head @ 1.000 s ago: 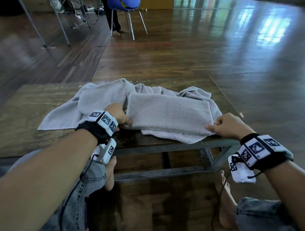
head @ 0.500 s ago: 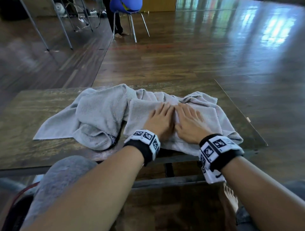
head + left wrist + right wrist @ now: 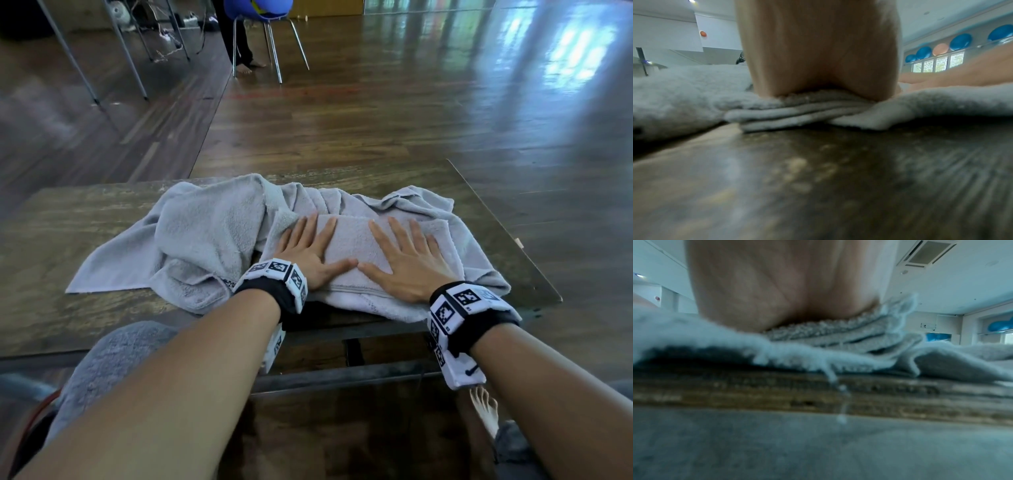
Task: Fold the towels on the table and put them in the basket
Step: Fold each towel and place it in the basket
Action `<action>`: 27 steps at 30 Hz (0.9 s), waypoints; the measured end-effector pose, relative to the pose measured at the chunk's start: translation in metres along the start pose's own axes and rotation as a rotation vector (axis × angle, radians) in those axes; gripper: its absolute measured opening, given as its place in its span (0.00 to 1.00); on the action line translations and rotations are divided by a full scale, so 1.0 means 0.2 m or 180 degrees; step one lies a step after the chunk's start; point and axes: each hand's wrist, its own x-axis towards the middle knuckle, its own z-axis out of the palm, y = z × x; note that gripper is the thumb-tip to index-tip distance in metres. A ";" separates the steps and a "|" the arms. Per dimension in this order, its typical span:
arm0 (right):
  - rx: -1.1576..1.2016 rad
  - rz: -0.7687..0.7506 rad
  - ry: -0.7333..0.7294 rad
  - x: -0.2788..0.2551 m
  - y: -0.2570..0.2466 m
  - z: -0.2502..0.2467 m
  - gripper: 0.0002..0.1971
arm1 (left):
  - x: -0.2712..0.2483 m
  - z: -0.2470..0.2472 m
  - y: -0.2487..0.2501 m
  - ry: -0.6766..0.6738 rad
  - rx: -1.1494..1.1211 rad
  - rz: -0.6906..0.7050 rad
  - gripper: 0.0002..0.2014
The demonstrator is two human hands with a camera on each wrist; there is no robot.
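Observation:
A folded grey towel (image 3: 352,240) lies on top of a crumpled grey towel (image 3: 205,236) on the wooden table (image 3: 44,246). My left hand (image 3: 308,246) lies flat on the folded towel's left half, fingers straight and spread. My right hand (image 3: 407,257) lies flat on its right half, thumb tips nearly touching. The left wrist view shows the palm heel pressing the towel's stacked layers (image 3: 789,112). The right wrist view shows the same on the layered edge (image 3: 838,334) near the table's front edge. No basket is in view.
The table's right edge (image 3: 507,233) runs close to the towels. Grey cloth (image 3: 113,356) lies on my lap at the lower left. A blue chair (image 3: 260,10) and a person's legs stand far back on the wooden floor, with metal stand legs (image 3: 130,61) at the back left.
A second ago both hands pinched the folded towel's near corners. They then came together flat on its middle, and now they have slid apart across it, fingers spread.

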 end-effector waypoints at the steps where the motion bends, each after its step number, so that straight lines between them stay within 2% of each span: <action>1: 0.0004 0.0051 0.0042 0.00 0.01 0.00 0.44 | -0.01 -0.01 -0.02 -0.0026 0.0010 -0.0033 0.50; 7: -0.0005 0.0436 0.0286 -0.07 0.07 0.00 0.56 | -0.03 -0.01 -0.07 0.0029 0.0147 -0.0151 0.55; 13: 0.0104 0.0735 0.0075 -0.16 0.15 -0.05 0.63 | -0.05 -0.01 -0.08 0.0060 0.0084 -0.0202 0.55; 19: 0.0117 0.0836 0.0000 -0.15 0.14 -0.07 0.65 | -0.06 0.00 -0.06 0.0057 0.0097 -0.0286 0.50; 23: 0.0087 0.0887 -0.0079 -0.15 0.13 -0.09 0.65 | -0.10 -0.02 -0.06 0.0132 -0.0035 -0.0526 0.44; 27: 0.0002 0.0900 -0.0143 -0.13 0.09 -0.12 0.64 | -0.16 -0.07 -0.06 -0.0013 0.0031 -0.0716 0.41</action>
